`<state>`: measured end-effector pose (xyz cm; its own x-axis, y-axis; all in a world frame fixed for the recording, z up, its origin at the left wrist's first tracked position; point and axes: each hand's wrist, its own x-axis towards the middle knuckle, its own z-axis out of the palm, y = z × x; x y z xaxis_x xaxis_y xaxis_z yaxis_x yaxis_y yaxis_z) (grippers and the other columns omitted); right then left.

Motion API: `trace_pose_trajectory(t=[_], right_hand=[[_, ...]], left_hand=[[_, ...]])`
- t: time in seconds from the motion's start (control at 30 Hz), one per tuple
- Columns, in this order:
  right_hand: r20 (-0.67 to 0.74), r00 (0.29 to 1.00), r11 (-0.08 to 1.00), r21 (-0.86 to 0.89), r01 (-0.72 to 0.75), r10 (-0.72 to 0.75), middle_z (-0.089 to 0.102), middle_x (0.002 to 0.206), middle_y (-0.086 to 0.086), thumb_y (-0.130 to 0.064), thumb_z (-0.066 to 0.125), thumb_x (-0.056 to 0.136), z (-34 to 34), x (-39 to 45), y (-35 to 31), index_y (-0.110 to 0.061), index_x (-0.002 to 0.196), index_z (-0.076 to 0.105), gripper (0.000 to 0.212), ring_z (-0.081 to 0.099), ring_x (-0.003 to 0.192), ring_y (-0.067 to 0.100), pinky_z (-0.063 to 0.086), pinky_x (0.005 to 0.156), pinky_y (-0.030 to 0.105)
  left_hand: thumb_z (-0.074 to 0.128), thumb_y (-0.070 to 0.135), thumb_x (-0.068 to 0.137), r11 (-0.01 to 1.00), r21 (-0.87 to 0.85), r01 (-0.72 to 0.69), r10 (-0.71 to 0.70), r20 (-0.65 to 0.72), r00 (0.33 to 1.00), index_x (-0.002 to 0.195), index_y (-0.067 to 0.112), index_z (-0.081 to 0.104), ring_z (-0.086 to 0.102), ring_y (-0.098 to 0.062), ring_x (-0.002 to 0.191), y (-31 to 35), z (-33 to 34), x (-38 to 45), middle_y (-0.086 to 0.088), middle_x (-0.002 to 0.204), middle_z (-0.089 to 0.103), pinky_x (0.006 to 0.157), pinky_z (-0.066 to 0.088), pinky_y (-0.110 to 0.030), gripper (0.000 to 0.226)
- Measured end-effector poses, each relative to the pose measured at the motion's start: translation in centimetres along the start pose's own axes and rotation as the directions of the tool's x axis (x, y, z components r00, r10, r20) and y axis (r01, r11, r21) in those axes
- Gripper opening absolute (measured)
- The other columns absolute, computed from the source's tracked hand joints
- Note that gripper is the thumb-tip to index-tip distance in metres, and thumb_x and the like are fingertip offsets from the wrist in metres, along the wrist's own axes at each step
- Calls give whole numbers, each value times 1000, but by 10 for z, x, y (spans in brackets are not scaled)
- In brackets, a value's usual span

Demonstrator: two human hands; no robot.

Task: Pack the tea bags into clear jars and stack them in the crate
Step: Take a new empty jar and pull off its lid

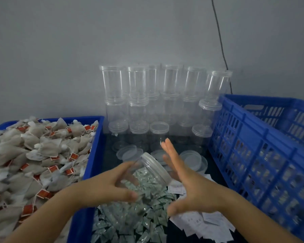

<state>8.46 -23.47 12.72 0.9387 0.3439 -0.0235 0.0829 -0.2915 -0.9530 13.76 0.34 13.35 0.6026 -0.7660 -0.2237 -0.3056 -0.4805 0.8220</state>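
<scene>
- The held jar [144,176], clear plastic with its lid [155,168] on, is tilted with the lid end pointing up and to the right; it serves as the landmark here.
- The left hand [111,185] grips the jar's lower body, fingers curled over one side and the thumb on the other.
- The right hand [186,183] is just right of the jar, fingers straight and spread wide, palm facing the lid; blur makes it hard to tell whether the palm touches the lid.
- What the jar holds cannot be read through the blur and the clutter behind it.
- Directly under the jar lies a heap of small green-and-white sachets [139,220] on a dark surface.
- To the lower right of the jar, white paper slips [200,221] lie scattered beside the sachets.
- Left of the jar, a blue tray [93,155] is heaped with beige tea bags [33,155] carrying red tags on strings.
- Beyond the jar, loose clear lids [128,152] lie on the dark surface, some overlapping.
- Farther behind the jar, empty clear jars [158,95] stand stacked in rows against the grey wall [77,50], the nearest ones capped.
- Right of the jar stands a blue slatted crate [263,142]; pale shapes show through its slats, likely filled jars, though too blurred to confirm.
- A dark cable [219,37] runs down the wall above the crate.
</scene>
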Motion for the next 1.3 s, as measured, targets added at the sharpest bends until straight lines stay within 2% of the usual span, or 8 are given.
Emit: trace_pose_trajectory(t=[0.17,0.27,0.5,0.67,0.83,1.0,1.1,1.3], right_hand=[[-6,959,956,85,-281,283,51,139,3,-93,54,58,3,13,26,-38,146,39,104,63,107,26,61,75,38],[-19,972,971,57,-232,233,62,127,-3,-79,66,58,4,19,36,-43,131,54,82,69,98,25,57,67,29],[79,997,1000,-22,-3,4,56,130,0,-52,74,68,-12,13,39,-67,119,50,58,58,113,39,54,93,51],[185,974,984,-101,150,-130,49,138,-10,-36,82,65,-28,9,34,-54,133,43,81,58,120,23,54,96,45],[-250,927,937,136,321,-281,58,130,-11,-29,88,58,-75,11,34,-66,125,44,88,57,126,13,54,91,30],[-595,802,998,-42,36,-54,49,132,0,-40,85,56,-101,35,84,-43,123,44,79,51,124,22,44,107,43],[-751,660,983,-126,-130,-9,46,123,0,-30,90,67,-106,48,116,-25,116,43,68,52,115,23,48,83,32],[-745,666,870,-298,-392,45,47,132,3,-35,89,70,-110,59,153,-16,129,46,75,48,120,24,41,104,47]], left_hand=[[52,71,69,621,784,6,281,-230,932,144,50,-7,38,2,120,-13,27,16,24,144,24,96,33,-11,98],[43,72,70,489,872,22,370,-230,900,149,39,-10,38,-7,122,-16,32,21,14,146,25,100,34,-20,101],[71,61,65,862,505,-49,147,-156,977,138,60,5,38,20,105,-12,14,16,42,126,28,85,32,-1,98],[74,44,66,996,-87,12,-4,89,996,132,49,30,64,-15,107,-13,1,16,6,128,56,94,51,-32,80],[78,52,59,907,-409,-98,83,-54,995,141,25,35,63,-33,109,-29,-7,6,-6,124,62,88,52,-37,97],[83,54,53,893,-399,-207,106,-262,959,139,38,33,54,-11,123,-31,-1,16,10,133,57,99,46,-34,101],[83,38,58,882,-408,-236,97,-332,938,136,39,34,56,-3,119,-31,1,18,20,130,57,85,52,-20,92],[81,26,63,900,-364,-239,76,-409,909,128,42,40,57,1,116,-35,4,22,27,122,59,90,51,-20,78]])
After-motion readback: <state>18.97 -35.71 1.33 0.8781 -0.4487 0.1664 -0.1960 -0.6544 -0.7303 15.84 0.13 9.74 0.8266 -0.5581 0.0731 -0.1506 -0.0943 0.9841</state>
